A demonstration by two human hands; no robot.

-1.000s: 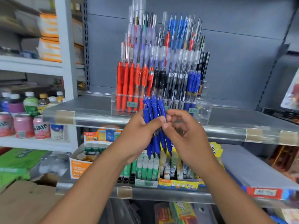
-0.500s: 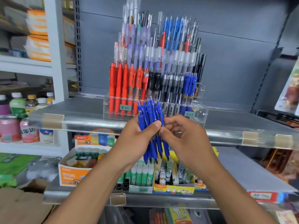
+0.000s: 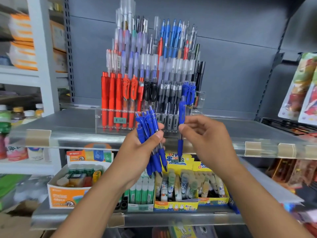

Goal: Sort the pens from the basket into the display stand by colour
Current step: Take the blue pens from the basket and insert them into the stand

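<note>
Blue retractable pens in a bundle (image 3: 151,143), gripped by left hand (image 3: 137,155) just below and in front of clear acrylic display stand (image 3: 103,121). Single blue pen (image 3: 181,127) pinched upright between right hand (image 3: 209,143) thumb and fingers, near stand's lower right corner, under blue pens already slotted (image 3: 188,93). Red pens (image 3: 116,98) at stand's left.
</note>
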